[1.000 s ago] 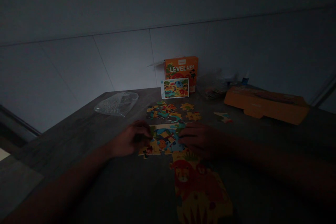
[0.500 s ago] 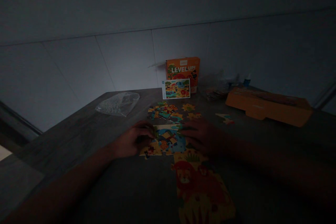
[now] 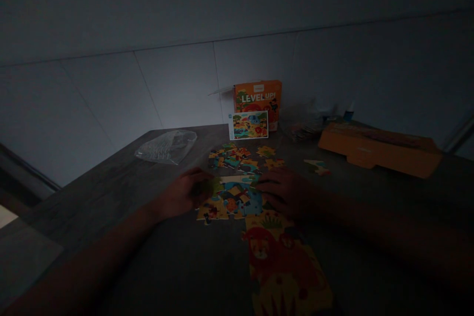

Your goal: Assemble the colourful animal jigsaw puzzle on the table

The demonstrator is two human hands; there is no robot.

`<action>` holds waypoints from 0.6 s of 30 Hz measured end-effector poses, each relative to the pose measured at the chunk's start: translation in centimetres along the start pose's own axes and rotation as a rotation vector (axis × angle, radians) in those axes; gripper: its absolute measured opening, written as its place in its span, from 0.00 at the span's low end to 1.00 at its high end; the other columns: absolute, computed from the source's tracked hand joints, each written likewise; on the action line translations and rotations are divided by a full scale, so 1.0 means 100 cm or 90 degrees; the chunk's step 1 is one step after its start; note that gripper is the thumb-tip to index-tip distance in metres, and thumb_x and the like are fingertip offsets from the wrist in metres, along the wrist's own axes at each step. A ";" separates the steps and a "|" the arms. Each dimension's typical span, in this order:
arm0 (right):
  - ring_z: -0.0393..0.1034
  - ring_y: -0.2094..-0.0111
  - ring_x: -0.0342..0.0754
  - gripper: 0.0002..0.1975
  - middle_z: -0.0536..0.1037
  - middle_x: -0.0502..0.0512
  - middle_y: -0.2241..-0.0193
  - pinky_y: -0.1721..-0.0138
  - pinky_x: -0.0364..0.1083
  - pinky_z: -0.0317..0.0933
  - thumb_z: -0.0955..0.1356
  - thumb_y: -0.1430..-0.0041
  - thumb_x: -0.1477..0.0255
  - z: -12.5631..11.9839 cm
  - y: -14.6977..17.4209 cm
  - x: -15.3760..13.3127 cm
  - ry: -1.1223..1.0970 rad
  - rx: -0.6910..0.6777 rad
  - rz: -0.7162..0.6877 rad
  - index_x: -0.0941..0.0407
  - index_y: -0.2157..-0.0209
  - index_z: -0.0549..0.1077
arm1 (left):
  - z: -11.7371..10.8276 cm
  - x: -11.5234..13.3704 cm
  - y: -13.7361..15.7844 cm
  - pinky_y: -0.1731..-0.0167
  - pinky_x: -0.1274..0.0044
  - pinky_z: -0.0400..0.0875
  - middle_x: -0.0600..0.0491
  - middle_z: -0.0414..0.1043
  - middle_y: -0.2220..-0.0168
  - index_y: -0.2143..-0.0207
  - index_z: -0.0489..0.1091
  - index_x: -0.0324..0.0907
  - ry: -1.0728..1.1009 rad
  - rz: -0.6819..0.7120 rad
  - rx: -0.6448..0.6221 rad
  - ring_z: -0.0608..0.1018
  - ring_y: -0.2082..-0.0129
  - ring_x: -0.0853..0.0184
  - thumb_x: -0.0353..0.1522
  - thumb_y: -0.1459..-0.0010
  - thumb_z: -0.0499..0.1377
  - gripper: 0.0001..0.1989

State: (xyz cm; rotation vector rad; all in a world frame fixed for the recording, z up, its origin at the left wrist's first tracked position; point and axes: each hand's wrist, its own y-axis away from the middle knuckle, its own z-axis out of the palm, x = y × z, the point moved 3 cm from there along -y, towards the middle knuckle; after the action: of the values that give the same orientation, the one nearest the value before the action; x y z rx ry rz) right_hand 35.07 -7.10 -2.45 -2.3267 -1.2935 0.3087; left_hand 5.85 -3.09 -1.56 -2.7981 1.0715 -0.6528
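In dim light, a partly joined jigsaw puzzle (image 3: 233, 197) lies on the table, showing a blue elephant and yellow ground. A larger joined section with a red lion (image 3: 259, 247) runs from it toward me. My left hand (image 3: 185, 191) is at the puzzle's left edge, beside a green piece (image 3: 214, 185), its bent fingers and thumb apart. Across from it, my right hand (image 3: 283, 190) lies with outstretched fingers on the puzzle's right side. Loose puzzle pieces (image 3: 231, 157) are spread just beyond both hands.
A picture card (image 3: 249, 125) leans on an orange box (image 3: 276, 96) by the wall. Left of them lies a clear plastic bag (image 3: 166, 146). At right are an open orange box part (image 3: 381, 150), a plastic bag with pieces (image 3: 303, 126) and a small blue bottle (image 3: 348, 113).
My left hand has drawn back slightly to the left, uncovering more of the green piece. My right hand stays almost in place on the puzzle.
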 end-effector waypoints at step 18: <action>0.74 0.57 0.55 0.12 0.79 0.63 0.57 0.54 0.55 0.69 0.64 0.33 0.77 -0.002 0.000 -0.001 -0.015 0.016 -0.013 0.61 0.55 0.79 | -0.002 -0.007 0.001 0.59 0.71 0.76 0.48 0.75 0.55 0.64 0.84 0.50 0.082 0.085 0.110 0.78 0.57 0.62 0.19 0.45 0.54 0.22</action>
State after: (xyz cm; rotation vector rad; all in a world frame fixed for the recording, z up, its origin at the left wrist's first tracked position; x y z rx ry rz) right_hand 35.08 -7.22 -2.25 -2.2944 -1.3153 0.3442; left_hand 5.22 -2.72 -1.66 -2.5434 1.1519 -0.8743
